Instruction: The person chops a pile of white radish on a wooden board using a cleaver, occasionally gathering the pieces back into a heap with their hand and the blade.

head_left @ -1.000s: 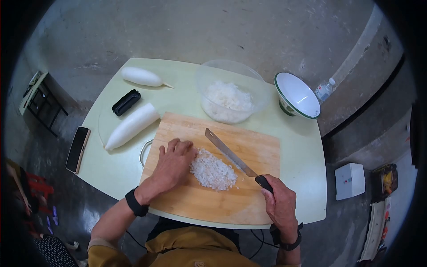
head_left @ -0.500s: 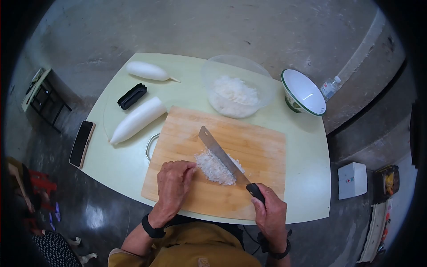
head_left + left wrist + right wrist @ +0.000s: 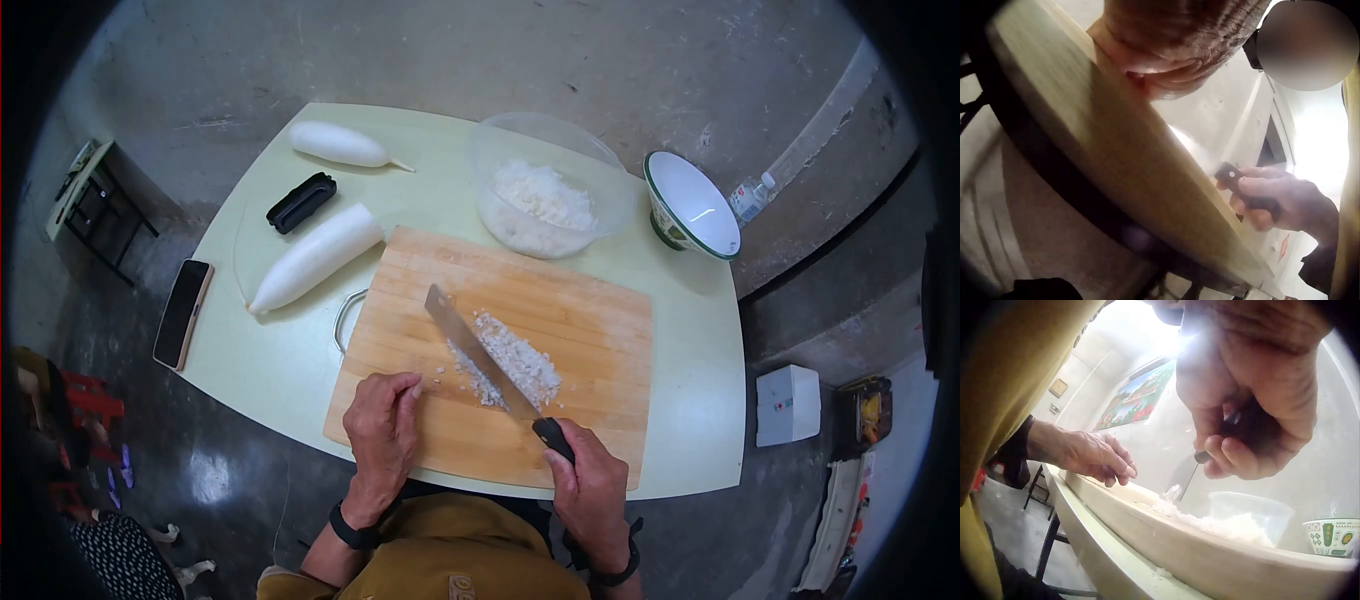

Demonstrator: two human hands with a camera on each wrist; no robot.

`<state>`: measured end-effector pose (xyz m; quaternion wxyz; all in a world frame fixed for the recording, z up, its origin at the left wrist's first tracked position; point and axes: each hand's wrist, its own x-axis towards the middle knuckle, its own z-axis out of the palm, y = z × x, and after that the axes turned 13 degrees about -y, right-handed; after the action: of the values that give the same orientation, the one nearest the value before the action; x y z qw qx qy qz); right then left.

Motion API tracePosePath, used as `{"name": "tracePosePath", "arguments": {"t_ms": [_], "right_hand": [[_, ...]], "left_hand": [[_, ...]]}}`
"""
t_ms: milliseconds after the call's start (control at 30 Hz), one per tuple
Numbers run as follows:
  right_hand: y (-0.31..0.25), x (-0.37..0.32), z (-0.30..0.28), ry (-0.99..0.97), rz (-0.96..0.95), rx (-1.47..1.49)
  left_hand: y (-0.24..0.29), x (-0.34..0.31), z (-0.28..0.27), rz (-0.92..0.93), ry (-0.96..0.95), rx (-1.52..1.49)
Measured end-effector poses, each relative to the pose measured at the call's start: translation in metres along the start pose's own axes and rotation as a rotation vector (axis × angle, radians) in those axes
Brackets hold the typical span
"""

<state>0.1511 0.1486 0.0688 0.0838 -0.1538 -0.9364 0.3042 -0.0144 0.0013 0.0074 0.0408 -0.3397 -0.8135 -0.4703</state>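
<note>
Grey plaster wall [image 3: 450, 60] rises behind the pale green table [image 3: 695, 420] you stand at in the head view. On it, near your edge, lies a wooden cutting board [image 3: 470, 450], with a loose heap of white chopped bits [image 3: 525, 362] near its middle. Your right hand [image 3: 590, 480] is wrapped round the black handle of a knife [image 3: 478, 352], whose long blade slants across the heap, most of the bits showing to its right. Your left hand [image 3: 383, 425] is over the board's left part, its fingers loosely bent, apart from the blade. Beyond the board sit a clear plastic bowl [image 3: 565, 145] of white shreds and, to its right, a green-rimmed bowl [image 3: 692, 205]. At the left you have two whole white radishes [image 3: 318, 258], a black tray [image 3: 302, 202] and a phone [image 3: 183, 313] by the table's edge.

From your left wrist, the board's side runs diagonally below your near hand, whose fingertips are hard to make out; across from it, your right fingers curl round the knife handle.

From your right wrist, the blade points down beside the white bits, while your left hand's fingers bend loosely near the board's edge.
</note>
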Motion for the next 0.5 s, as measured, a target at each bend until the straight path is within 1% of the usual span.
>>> {"name": "tracePosePath", "arguments": {"t_ms": [67,200,233,300,433,500], "right_hand": [[-0.001,0.000,0.000,0.082,-0.032,0.027],[0.001,0.001,0.000,0.030,0.013,0.001],[-0.002,0.000,-0.001,0.048,0.015,-0.009],[-0.002,0.001,-0.001,0.066,0.022,-0.021],[0.000,0.002,-0.001,0.069,0.033,-0.035],[0.000,0.002,-0.001,0.083,0.030,-0.039]], "left_hand": [[0.002,-0.001,0.003,-0.026,0.020,-0.052],[0.003,-0.003,0.003,-0.087,0.060,-0.119],[0.002,-0.004,0.004,-0.089,0.059,-0.120],[0.000,-0.005,0.006,-0.049,0.122,-0.172],[0.001,-0.008,0.005,-0.099,0.121,-0.247],[-0.002,-0.012,0.003,-0.116,0.086,-0.269]]}}
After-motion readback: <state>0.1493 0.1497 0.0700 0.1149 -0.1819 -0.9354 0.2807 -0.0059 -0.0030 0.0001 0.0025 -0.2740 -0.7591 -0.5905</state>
